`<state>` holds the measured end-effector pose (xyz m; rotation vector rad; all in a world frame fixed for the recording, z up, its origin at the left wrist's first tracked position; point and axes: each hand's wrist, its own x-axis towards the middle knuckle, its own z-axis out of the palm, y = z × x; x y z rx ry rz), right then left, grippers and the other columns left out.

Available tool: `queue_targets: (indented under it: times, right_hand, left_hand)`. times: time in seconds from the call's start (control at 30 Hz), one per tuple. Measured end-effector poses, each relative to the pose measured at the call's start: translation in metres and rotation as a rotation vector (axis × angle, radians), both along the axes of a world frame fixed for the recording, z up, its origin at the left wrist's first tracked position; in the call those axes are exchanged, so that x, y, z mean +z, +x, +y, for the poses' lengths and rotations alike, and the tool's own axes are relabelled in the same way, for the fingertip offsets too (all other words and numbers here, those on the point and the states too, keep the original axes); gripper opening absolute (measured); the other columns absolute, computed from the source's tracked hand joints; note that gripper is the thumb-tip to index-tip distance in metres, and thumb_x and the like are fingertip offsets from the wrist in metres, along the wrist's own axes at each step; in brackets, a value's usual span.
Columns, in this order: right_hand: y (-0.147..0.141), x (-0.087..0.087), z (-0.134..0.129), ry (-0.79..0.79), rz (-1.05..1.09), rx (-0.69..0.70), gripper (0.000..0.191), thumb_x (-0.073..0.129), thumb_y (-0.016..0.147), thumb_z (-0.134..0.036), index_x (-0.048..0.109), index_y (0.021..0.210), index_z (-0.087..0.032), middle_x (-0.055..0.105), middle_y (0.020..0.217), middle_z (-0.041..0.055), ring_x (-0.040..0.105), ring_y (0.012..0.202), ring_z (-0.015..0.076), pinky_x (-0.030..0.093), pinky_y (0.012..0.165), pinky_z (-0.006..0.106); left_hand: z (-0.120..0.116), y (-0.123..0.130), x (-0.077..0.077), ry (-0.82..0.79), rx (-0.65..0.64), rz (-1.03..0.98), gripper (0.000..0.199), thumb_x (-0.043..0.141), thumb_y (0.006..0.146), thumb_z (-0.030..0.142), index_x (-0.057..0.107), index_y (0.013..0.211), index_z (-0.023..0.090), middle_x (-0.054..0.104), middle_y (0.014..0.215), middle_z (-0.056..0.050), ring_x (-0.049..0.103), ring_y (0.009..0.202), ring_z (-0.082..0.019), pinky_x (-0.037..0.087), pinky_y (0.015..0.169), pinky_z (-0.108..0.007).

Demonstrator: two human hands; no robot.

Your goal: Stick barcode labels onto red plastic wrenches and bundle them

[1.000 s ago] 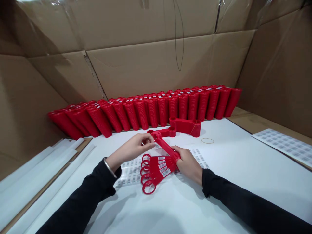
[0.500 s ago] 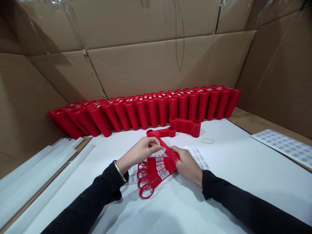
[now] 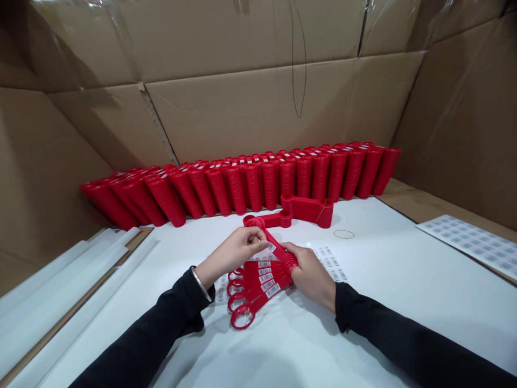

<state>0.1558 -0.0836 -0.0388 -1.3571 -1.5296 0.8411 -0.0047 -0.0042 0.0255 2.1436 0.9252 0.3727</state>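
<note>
The left hand (image 3: 231,257) pinches one red plastic strip (image 3: 271,241), and the right hand (image 3: 310,276) grips its end, along with four more strips (image 3: 258,283) spread out below it.

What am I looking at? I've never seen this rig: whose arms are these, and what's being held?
One head-worn camera looks down at a person's own bare hands. The left hand holds a long red plastic ring-ended piece, beside a small white barcode label. The right hand grasps the ribbed ends of a fan of red labelled pieces. These lie on a white tabletop over a barcode sheet. Stacked red pieces line the brown cardboard wall behind.
</note>
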Motion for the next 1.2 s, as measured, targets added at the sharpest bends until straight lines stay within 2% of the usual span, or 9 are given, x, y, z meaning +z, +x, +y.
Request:
queue_targets:
  times: [0.23,0.33,0.43,0.5,0.67,0.8,0.97,1.1,1.2]
  right_hand:
    - [-0.001,0.001,-0.002,0.019,0.011,0.012,0.051,0.036,0.066,-0.004,0.06,0.109,-0.017,0.064,0.094,0.0029,0.057,0.078,0.0121,0.042,0.067,0.018]
    - [-0.002,0.001,-0.003,0.027,0.041,0.013,0.053,0.036,0.064,-0.004,0.06,0.11,-0.018,0.064,0.095,0.002,0.057,0.076,0.0114,0.042,0.066,0.018]
    - [-0.002,0.002,-0.003,0.013,0.091,0.018,0.055,0.035,0.063,-0.003,0.059,0.11,-0.018,0.063,0.096,0.0017,0.057,0.075,0.0107,0.043,0.064,0.017]
    - [-0.003,0.003,-0.003,0.002,0.126,0.034,0.056,0.035,0.063,-0.003,0.059,0.11,-0.018,0.063,0.096,0.0014,0.058,0.074,0.0104,0.044,0.063,0.016]
    - [-0.003,0.003,-0.003,0.017,0.144,0.056,0.053,0.037,0.066,-0.004,0.058,0.113,-0.017,0.063,0.098,0.0028,0.057,0.076,0.011,0.045,0.065,0.017]
    - [-0.002,0.002,-0.002,0.001,0.155,0.046,0.051,0.037,0.067,-0.005,0.058,0.112,-0.017,0.063,0.097,0.0026,0.057,0.073,0.0106,0.046,0.064,0.018]
    - [-0.001,0.002,0.0,-0.004,0.165,0.017,0.048,0.037,0.068,-0.007,0.06,0.109,-0.017,0.064,0.095,0.0019,0.06,0.077,0.0118,0.046,0.062,0.018]
    - [0.002,-0.001,0.002,0.021,0.211,-0.015,0.052,0.036,0.066,-0.005,0.06,0.111,-0.017,0.063,0.098,0.0018,0.06,0.081,0.012,0.048,0.067,0.018]
    - [0.004,-0.002,0.005,0.03,0.232,-0.04,0.053,0.036,0.065,-0.005,0.06,0.111,-0.017,0.063,0.099,0.0019,0.06,0.082,0.0122,0.048,0.068,0.019]
  left_hand:
    - [-0.01,0.006,0.002,0.174,0.061,0.034,0.026,0.049,0.084,0.038,0.053,0.076,0.014,0.051,0.064,0.001,0.042,0.056,-0.01,0.031,0.052,-0.022]
    - [-0.013,0.007,-0.005,0.416,0.108,0.158,0.028,0.048,0.086,0.044,0.052,0.082,0.016,0.053,0.065,0.001,0.048,0.06,-0.013,0.032,0.056,-0.024]
    - [-0.013,0.006,-0.013,0.659,0.154,0.283,0.034,0.044,0.087,0.051,0.048,0.094,0.018,0.059,0.081,-0.002,0.054,0.073,-0.018,0.035,0.06,-0.027]
    - [-0.01,0.004,-0.016,0.737,0.21,0.304,0.037,0.04,0.088,0.053,0.045,0.099,0.018,0.059,0.09,-0.004,0.056,0.081,-0.022,0.038,0.062,-0.029]
    - [0.0,-0.001,-0.014,0.723,0.365,0.21,0.042,0.034,0.091,0.051,0.038,0.116,0.017,0.057,0.094,-0.007,0.058,0.083,-0.021,0.042,0.068,-0.03]
    - [0.002,-0.003,-0.011,0.655,0.348,0.108,0.033,0.033,0.093,0.044,0.041,0.111,0.018,0.058,0.089,-0.005,0.057,0.078,-0.019,0.041,0.066,-0.029]
    - [0.003,-0.004,-0.009,0.654,0.332,0.017,0.024,0.032,0.089,0.021,0.041,0.11,0.017,0.057,0.088,-0.004,0.055,0.076,-0.017,0.04,0.068,-0.028]
    - [0.001,-0.006,-0.005,0.712,0.281,0.076,0.024,0.036,0.077,0.012,0.046,0.099,0.016,0.056,0.088,-0.004,0.052,0.076,-0.016,0.039,0.068,-0.028]
    - [-0.001,-0.007,-0.002,0.754,0.237,0.174,0.008,0.04,0.076,0.016,0.047,0.08,0.016,0.053,0.08,-0.003,0.049,0.073,-0.016,0.036,0.065,-0.027]
